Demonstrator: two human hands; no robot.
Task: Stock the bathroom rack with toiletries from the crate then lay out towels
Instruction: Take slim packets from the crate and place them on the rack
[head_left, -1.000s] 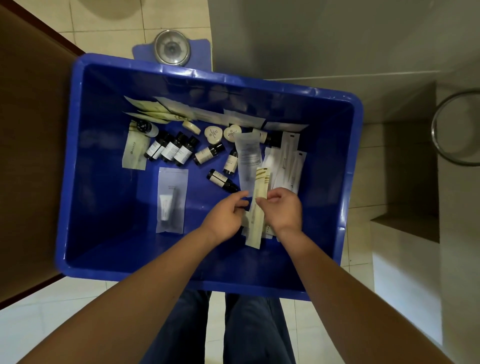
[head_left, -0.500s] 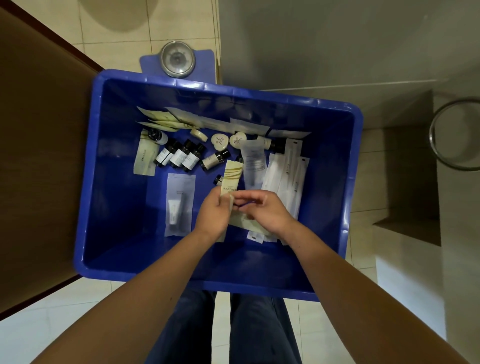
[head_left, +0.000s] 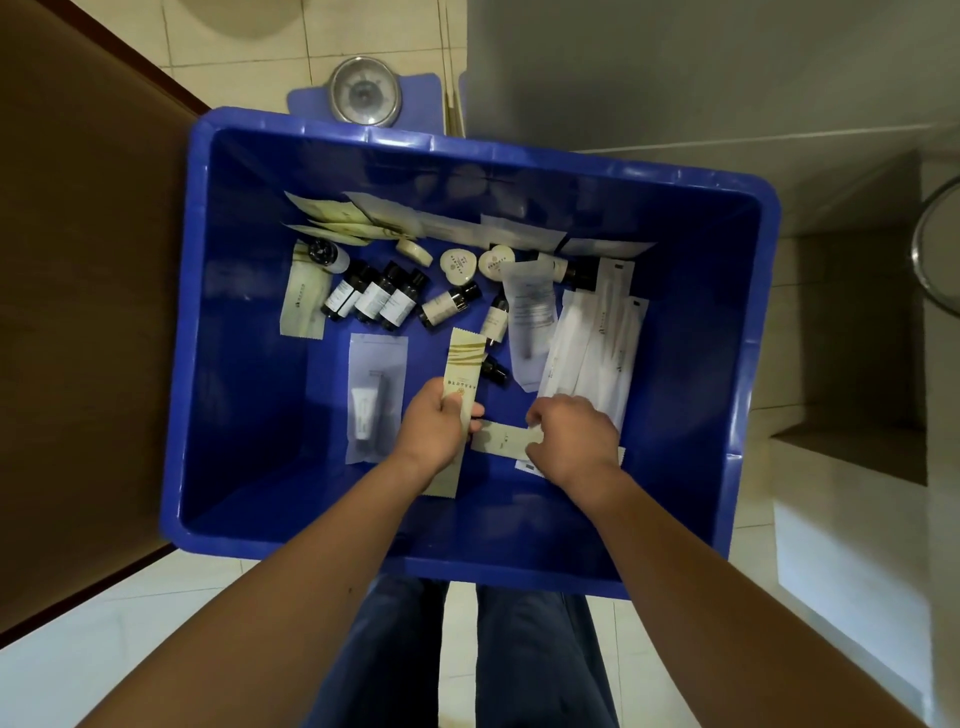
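A blue plastic crate (head_left: 218, 332) fills the view, with toiletries scattered over its floor. My left hand (head_left: 434, 431) grips a long cream sachet (head_left: 462, 364) with gold stripes, held upright above the crate floor. My right hand (head_left: 574, 441) pinches another cream sachet (head_left: 501, 439) lying flat near the crate's front. Several small dark bottles (head_left: 376, 299) with white labels lie in the middle. White wrapped packets (head_left: 597, 338) are stacked on the right.
A clear pouch with a small tube (head_left: 374, 395) lies left of my left hand. Round soaps (head_left: 458, 266) and flat sachets (head_left: 332, 218) sit at the crate's back. A bathroom scale (head_left: 365, 96) lies beyond the crate, a brown door (head_left: 78, 312) to the left, a metal ring (head_left: 935, 249) at right.
My two hands have parted: the left keeps the striped sachet upright, the right moved right and down onto a second sachet on the crate floor. The view shifted closer.
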